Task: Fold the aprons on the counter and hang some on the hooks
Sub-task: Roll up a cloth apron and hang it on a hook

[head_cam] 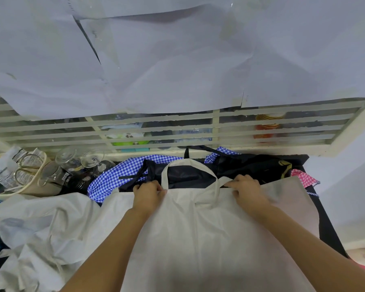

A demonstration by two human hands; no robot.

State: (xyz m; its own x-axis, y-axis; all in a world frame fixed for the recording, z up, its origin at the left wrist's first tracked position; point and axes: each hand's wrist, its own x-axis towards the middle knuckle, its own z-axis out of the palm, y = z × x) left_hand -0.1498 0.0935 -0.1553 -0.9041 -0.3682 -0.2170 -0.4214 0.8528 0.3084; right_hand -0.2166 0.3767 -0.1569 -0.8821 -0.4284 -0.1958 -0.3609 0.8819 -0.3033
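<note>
A cream apron (pixel 198 234) lies spread flat on the counter in front of me, its neck loop (pixel 188 164) arching over a black apron (pixel 236 171) behind it. My left hand (pixel 149 193) pinches the cream apron's top edge at the left corner of the bib. My right hand (pixel 248 191) pinches the top edge at the right corner. A blue checked apron (pixel 118 175) lies crumpled at the back left. A pink checked apron (pixel 303 177) shows at the right edge. More white cloth (pixel 42 224) is heaped to my left.
Several drinking glasses (pixel 80 163) and a tray of jars (pixel 19 171) stand at the back left. A slatted glass window (pixel 177 129) runs along the back, with paper sheets (pixel 177 60) taped above. The dark counter's edge (pixel 329 232) drops off at the right.
</note>
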